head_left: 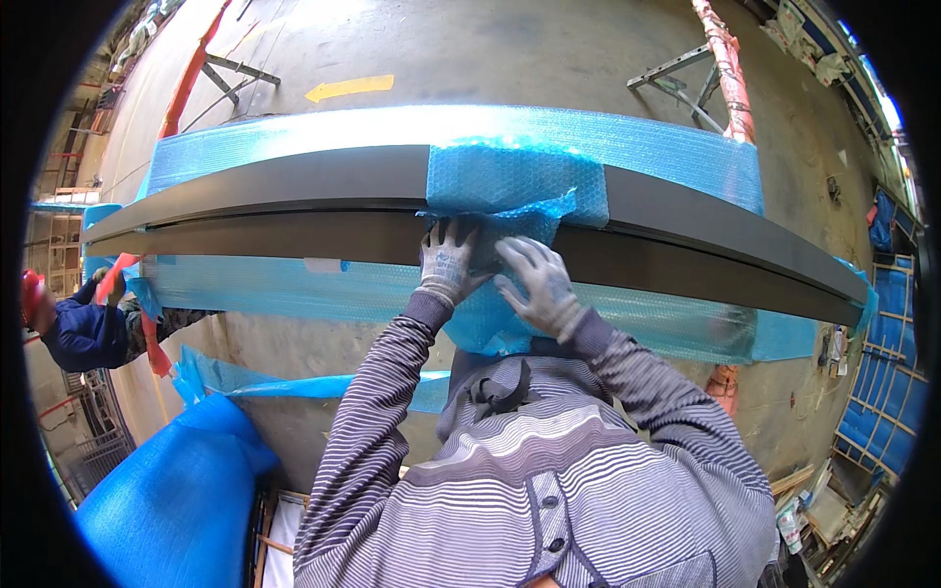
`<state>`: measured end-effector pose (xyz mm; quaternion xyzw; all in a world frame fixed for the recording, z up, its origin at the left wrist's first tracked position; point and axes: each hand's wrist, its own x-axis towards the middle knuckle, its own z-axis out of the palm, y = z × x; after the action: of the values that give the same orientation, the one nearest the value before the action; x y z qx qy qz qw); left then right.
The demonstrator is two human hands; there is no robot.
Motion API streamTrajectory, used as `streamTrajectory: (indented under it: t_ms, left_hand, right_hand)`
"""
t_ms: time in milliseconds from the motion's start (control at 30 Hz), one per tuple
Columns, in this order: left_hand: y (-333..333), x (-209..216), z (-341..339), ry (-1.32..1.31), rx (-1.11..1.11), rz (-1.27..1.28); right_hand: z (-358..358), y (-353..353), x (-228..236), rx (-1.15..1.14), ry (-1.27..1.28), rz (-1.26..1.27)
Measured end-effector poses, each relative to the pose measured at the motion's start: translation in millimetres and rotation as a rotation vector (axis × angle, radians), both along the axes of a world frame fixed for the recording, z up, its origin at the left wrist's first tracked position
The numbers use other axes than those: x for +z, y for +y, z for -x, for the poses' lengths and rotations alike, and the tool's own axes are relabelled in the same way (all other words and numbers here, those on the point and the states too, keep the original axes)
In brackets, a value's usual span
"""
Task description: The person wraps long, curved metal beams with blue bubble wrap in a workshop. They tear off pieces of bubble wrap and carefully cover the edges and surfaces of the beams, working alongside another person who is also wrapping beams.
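A long dark metal profile [323, 186] lies crosswise in front of me, with a groove running along its length. A piece of blue bubble wrap [518, 181] is draped over its middle and hangs down the near side. My left hand [449, 263], in a pale work glove, lies against the near face at the wrap's left edge, its fingers stretched and slightly apart. Just right of it, my gloved right hand [539, 284] rests on the hanging wrap with fingers extended, a little blurred. What lies under the palms is hidden.
More bubble wrap [333, 127] spreads beneath the profile, over trestles [725, 78] wrapped in orange. A big blue roll [186, 490] stands at the lower left. At the far left another person [88, 323] in dark clothes stands by the profile's end. A yellow arrow [348, 88] marks the floor.
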<state>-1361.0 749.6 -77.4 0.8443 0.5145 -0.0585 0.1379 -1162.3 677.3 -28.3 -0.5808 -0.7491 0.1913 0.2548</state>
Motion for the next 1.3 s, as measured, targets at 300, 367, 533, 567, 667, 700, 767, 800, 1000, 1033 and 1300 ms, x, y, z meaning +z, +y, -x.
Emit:
streamTrajectory:
  t_ms: [300,367,533,567,667,700,767,800,1000,1033,1300]
  left_hand:
    - [10,2,-6,0.014,0.039,-0.035]
    - [10,4,-9,0.044,0.031,-0.030]
    - [5,5,-13,0.122,0.031,-0.003]
    - [2,2,-12,0.115,0.040,-0.026]
    - [-8,-11,-8,0.010,0.061,-0.091]
    - [-11,-15,-6,-0.033,0.068,-0.126]
    - [-13,-22,-3,-0.072,0.073,-0.128]
    - [-14,-23,-1,-0.071,0.070,-0.095]
    - [-19,-4,17,-0.145,0.091,-0.219]
    - [-21,0,22,-0.136,0.102,-0.179]
    - [-25,1,25,-0.026,0.081,-0.080]
  right_hand:
    - [24,41,-44,-0.058,-0.443,0.376]
    - [24,42,-43,-0.084,-0.462,0.294]
    - [17,28,-23,-0.100,-0.190,0.156]
    - [12,20,-17,-0.087,-0.126,0.107]
    - [-9,4,-6,-0.228,-0.035,-0.167]
    - [-15,5,-5,-0.328,-0.075,-0.208]
    - [-27,13,-2,-0.421,-0.191,-0.220]
    - [-32,18,-1,-0.399,-0.204,-0.113]
    - [-54,38,17,-0.136,-0.134,0.012]
    - [-56,42,20,-0.115,-0.052,-0.138]
    - [-46,61,41,-0.208,-0.106,0.112]
